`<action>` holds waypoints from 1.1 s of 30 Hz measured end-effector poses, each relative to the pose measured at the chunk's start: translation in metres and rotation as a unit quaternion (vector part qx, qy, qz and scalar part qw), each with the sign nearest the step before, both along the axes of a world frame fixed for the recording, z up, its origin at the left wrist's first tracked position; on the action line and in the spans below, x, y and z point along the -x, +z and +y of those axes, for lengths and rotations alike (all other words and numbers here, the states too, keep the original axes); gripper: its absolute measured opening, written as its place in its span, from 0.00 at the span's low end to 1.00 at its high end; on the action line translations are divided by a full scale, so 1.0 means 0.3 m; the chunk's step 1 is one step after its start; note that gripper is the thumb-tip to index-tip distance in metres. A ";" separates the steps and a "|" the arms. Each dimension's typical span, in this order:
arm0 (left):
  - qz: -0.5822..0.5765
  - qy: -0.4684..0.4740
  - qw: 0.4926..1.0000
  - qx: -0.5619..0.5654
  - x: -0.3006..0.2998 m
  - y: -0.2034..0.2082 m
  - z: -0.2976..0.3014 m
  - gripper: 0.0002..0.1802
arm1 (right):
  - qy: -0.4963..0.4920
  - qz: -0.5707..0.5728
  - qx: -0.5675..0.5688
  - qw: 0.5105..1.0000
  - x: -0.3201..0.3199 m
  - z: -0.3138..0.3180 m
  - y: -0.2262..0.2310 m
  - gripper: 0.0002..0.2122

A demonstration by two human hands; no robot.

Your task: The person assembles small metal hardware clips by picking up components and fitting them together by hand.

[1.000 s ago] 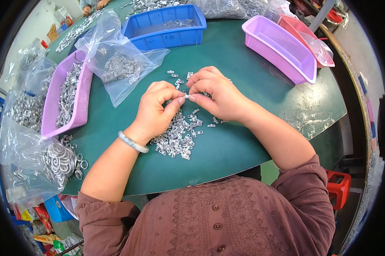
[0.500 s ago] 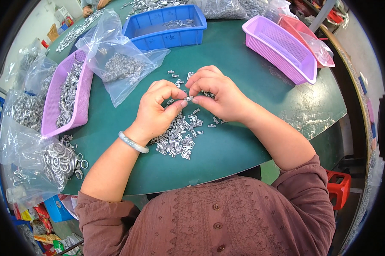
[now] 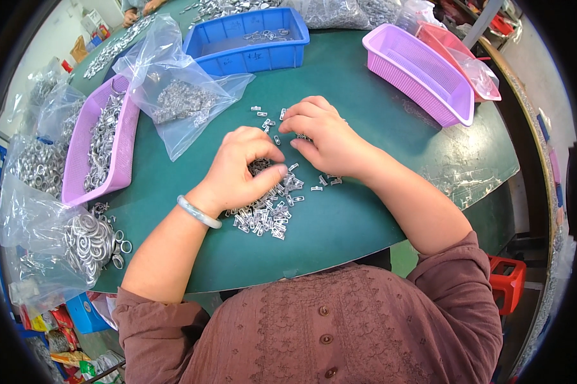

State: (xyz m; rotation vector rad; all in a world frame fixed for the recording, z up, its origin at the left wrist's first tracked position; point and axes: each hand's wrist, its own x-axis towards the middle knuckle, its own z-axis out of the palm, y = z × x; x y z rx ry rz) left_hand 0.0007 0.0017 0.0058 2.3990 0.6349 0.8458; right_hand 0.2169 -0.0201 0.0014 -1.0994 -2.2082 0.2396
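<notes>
My left hand [image 3: 240, 168] hovers over the heap of small silver metal buckle-like pieces [image 3: 266, 211], its thumb and forefinger apart with nothing visible between them. To the right, my right hand [image 3: 327, 136] is also open, the thumb held away from the curled forefinger. Between the two hands a single small metal piece [image 3: 277, 139] shows against the green table, apart from both. A few more loose pieces [image 3: 261, 114] are scattered beyond my fingertips, and others are partly hidden under my right hand.
A pink basket [image 3: 134, 144] of metal parts and a clear bag [image 3: 183, 131] of small pieces stand left. A blue bin [image 3: 256, 61] is at the back, a purple basket [image 3: 423, 86] at the right. Metal rings [image 3: 90, 243] spill from a bag at the left edge.
The small metal piece pinched between both hands has been let go. My hands have parted slightly, and the fingers of each have opened.
</notes>
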 end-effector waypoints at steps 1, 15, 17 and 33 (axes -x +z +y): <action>-0.001 0.041 0.999 -0.015 0.001 -0.013 0.004 0.04 | -0.023 -0.035 -0.003 0.999 0.009 0.002 -0.001 0.12; 0.015 0.146 0.989 0.027 0.006 -0.041 0.020 0.03 | -0.026 -0.096 -0.081 0.992 0.030 0.019 -0.023 0.04; 0.015 0.136 0.990 0.030 0.003 -0.034 0.016 0.04 | -0.020 -0.082 -0.078 0.993 0.032 0.017 -0.017 0.03; -0.053 0.066 0.996 0.030 -0.002 -0.013 -0.004 0.04 | 0.020 0.070 -0.039 0.997 0.025 -0.026 0.021 0.05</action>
